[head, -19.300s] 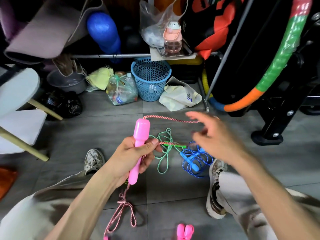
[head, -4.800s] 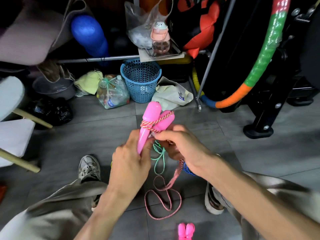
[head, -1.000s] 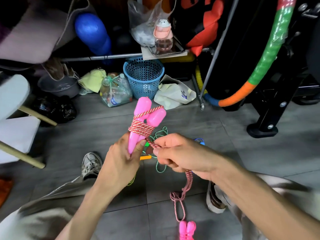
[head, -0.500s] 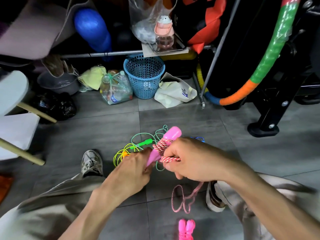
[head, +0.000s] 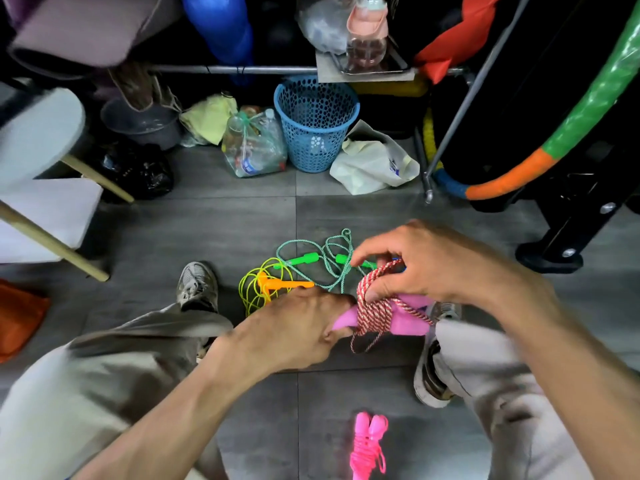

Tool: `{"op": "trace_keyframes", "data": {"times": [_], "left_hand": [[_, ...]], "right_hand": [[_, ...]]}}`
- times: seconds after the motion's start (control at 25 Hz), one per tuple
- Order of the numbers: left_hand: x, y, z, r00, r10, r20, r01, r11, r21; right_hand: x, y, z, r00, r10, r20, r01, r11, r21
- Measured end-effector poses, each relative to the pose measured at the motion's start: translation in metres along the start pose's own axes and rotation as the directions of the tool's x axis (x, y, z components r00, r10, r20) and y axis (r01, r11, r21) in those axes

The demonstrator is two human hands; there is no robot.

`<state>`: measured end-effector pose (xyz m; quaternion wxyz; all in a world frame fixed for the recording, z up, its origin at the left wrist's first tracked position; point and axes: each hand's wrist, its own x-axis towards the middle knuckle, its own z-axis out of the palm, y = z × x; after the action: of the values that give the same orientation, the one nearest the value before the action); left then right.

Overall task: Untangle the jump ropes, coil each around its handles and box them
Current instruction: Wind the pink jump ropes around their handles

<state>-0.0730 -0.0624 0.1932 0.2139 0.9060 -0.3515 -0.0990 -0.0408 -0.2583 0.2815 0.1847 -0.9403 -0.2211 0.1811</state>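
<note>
pink handles [head: 405, 315] lie side by side in the lower middle of the frame, and my left hand [head: 298, 332] clenches their one end so they stay together while i wrap. my right hand [head: 420, 268] pinches the red-white rope [head: 372, 306] above the coil, i think to keep the turns tight. only a short loop hangs under. green rope [head: 322, 258] and yellow rope [head: 258, 289] wait on the floor [head: 214, 223]; a finished pink bundle [head: 367, 445] lies at the bottom.
</note>
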Motion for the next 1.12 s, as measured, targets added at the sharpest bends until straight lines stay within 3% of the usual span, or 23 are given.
{"op": "trace_keyframes", "data": {"times": [0.16, 0.4, 0.52, 0.6, 0.72, 0.84, 0.96, 1.12], "left_hand": [[-0.005, 0.000, 0.004, 0.998, 0.068, -0.004, -0.068, 0.998, 0.005], [-0.011, -0.003, 0.001, 0.961, 0.234, -0.149, -0.225, 0.972, 0.074], [-0.014, 0.004, -0.010, 0.938, 0.266, -0.223, -0.257, 0.964, 0.068], [-0.014, 0.008, -0.020, 0.899, 0.254, -0.357, -0.255, 0.966, 0.045], [-0.014, 0.008, -0.032, 0.817, 0.138, -0.561, -0.144, 0.989, 0.034], [-0.017, 0.009, -0.033, 0.760, 0.028, -0.649, -0.049, 0.999, -0.014], [-0.018, 0.009, -0.032, 0.682, -0.081, -0.727, 0.030, 0.996, -0.083], [-0.015, 0.006, -0.033, 0.608, -0.309, -0.731, 0.206, 0.951, -0.230]], "right_hand": [[0.005, 0.008, 0.006, 0.990, -0.100, 0.098, 0.082, 0.982, 0.170], [0.006, 0.012, 0.000, 0.954, -0.157, 0.255, 0.035, 0.905, 0.425], [0.008, 0.013, -0.002, 0.948, -0.212, 0.235, 0.007, 0.755, 0.656], [0.014, 0.013, 0.001, 0.955, -0.245, 0.169, 0.023, 0.627, 0.779], [0.021, 0.009, 0.011, 0.951, -0.310, 0.016, 0.112, 0.392, 0.913], [0.013, 0.009, 0.029, 0.988, -0.040, -0.147, 0.151, 0.358, 0.921], [0.013, -0.011, 0.032, 0.981, -0.127, -0.147, 0.177, 0.273, 0.946], [0.026, -0.025, 0.034, 0.988, -0.025, -0.153, 0.154, 0.270, 0.951]]}}
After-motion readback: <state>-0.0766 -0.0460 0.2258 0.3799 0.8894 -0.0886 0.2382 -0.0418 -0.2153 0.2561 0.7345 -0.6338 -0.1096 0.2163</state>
